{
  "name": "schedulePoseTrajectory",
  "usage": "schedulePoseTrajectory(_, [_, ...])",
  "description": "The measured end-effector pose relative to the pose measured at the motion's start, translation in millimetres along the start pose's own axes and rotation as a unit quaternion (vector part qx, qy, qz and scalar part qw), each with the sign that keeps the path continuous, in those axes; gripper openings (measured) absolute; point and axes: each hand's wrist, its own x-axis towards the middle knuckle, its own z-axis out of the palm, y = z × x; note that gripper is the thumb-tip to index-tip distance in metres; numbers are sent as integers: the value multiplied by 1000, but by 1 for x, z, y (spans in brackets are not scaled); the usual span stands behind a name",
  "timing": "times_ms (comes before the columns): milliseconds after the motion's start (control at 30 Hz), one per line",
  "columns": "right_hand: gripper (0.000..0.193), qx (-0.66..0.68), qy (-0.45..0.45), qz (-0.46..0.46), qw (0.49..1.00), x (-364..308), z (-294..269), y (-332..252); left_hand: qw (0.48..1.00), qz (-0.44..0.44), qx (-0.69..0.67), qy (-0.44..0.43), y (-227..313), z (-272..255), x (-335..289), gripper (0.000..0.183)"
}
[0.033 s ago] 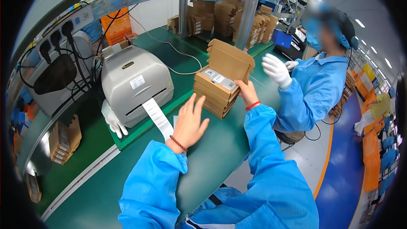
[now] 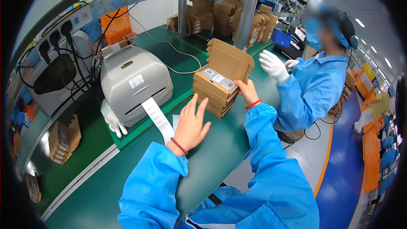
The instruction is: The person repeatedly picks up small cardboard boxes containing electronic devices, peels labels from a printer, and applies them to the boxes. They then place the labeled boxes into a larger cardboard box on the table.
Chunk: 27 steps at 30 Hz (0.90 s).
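Note:
A small stack of brown cardboard boxes [image 2: 210, 94] stands on the green work surface in front of me. The top cardboard box [image 2: 230, 61] has its lid raised, and inside lies a grey device [image 2: 219, 79] with white labels. My right hand [image 2: 247, 93] grips the right front corner of this top box, thumb at its edge. Just left of the stack, my left hand [image 2: 191, 122] is open with fingers apart and holds nothing. Behind its wrist, a strip of white labels [image 2: 157, 116] hangs out of a grey label printer [image 2: 135, 82].
A white glove [image 2: 113, 118] lies beside the printer. To the right, a co-worker in blue holds up a white-gloved hand [image 2: 274, 66]. Folded cartons [image 2: 224, 17] stand at the back near a metal post [image 2: 249, 12]. Cables and plugs [image 2: 55, 44] hang at left.
Almost nothing differs. My left hand's fingers have spread slightly, and the co-worker's raised glove has shifted a little to the left.

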Motion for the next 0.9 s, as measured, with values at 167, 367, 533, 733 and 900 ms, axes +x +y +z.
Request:
schedulePoseTrajectory(167, [23,-123,-19,-112,986,-80,-9,-26,979,149,135,-3,22,7,-48,63])
schedulePoseTrajectory(367, [32,-42,39,-117,991,-255,15,-37,862,456,192,105,57,-1,-135,53])
schedulePoseTrajectory(533, [23,-45,5,-119,992,-330,37,-27,822,468,130,297,86,8,-155,44])
schedulePoseTrajectory(733, [23,-167,-105,-302,933,-298,60,-62,853,345,124,372,98,63,-191,42])
schedulePoseTrajectory(900, [20,-144,-115,-261,948,-304,43,-50,812,402,225,357,69,15,-160,38])
